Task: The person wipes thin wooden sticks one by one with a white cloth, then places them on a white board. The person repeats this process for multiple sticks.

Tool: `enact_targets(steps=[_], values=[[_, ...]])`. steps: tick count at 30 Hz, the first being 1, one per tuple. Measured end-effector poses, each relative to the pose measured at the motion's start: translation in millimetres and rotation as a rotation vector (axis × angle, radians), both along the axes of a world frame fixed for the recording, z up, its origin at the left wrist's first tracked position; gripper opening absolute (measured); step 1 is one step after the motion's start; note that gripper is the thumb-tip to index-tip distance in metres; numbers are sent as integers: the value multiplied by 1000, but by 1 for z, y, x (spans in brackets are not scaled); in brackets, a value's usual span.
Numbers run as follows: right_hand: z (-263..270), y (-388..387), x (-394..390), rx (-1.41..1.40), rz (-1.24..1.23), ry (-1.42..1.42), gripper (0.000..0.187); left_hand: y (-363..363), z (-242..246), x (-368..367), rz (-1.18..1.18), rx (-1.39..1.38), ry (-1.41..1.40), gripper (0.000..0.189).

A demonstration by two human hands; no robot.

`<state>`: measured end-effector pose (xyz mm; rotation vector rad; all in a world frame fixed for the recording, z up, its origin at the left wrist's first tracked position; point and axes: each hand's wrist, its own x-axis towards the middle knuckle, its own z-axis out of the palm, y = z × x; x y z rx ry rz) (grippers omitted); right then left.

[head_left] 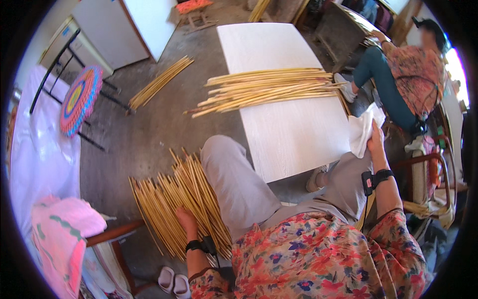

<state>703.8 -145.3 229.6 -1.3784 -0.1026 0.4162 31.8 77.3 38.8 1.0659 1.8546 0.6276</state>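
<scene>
My left hand (186,217) is down at my left side against a wide pile of thin yellow-brown sticks, perhaps reed or bamboo canes (164,209). Its fingertips are hidden, so whether it grips any cane is unclear. A crumpled white cloth (361,131) is held in my right hand (375,139), above my right knee and by the right edge of a long white board table (295,134). Across that table lies another loose layer of similar canes (267,89), their ends jutting past both long edges.
A small cane bundle (160,83) lies on the dark floor. At left are a stool with a crocheted cover (82,101) and a pink cloth (61,228) by a wooden armrest (114,232). Slippers (173,281) sit behind. Another person (414,78) sits at right near a chair (429,164).
</scene>
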Motion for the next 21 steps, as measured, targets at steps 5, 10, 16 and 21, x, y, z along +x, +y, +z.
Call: enact_targets(steps=[5, 10, 16, 21], values=[[15, 11, -18, 48, -26, 67, 37, 90, 133, 97, -468, 697, 260, 20], [28, 17, -33, 120, -7, 100, 36, 111, 231, 227, -832, 959, 45, 20], [36, 20, -41, 154, -15, 156, 39, 106, 208, 357, -1267, 956, 203, 23], [38, 24, -43, 140, -35, 236, 37, 110, 172, 402, -1296, 1015, 518, 21]])
